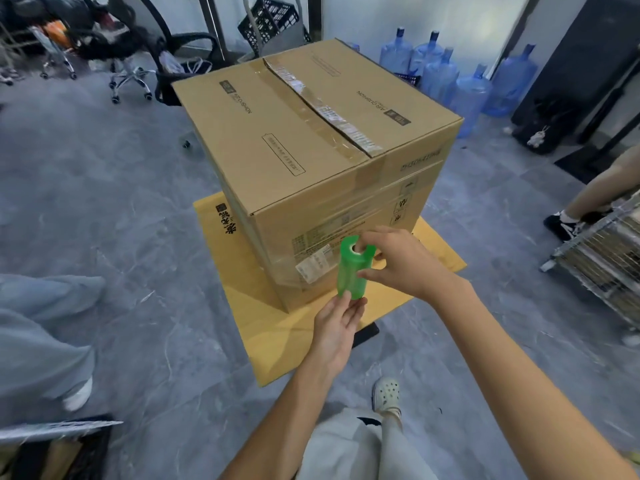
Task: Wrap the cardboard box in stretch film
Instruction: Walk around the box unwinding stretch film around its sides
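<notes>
Large brown cardboard box (311,161), top seam taped: was stood on a flattened yellow cardboard sheet (242,271) laid on the grey tiled floor (104,168). Clear stretch film (311,237) was seen banded around its lower half.

Green cylindrical roll of stretch film (353,271): was held roughly upright just beside the box's near corner. Its lower end was gripped by the left hand (339,327), fingers curled round it. Its upper end was held by the right hand (401,261), fingers hooked into the core and thumb pressed to the side.

Blue plastic water bottles (467,88) were grouped beyond the box at right. A black office chair (131,57) and a black plastic crate (268,19) were noted behind it. A metal wire cart (602,251) was placed at far right.
</notes>
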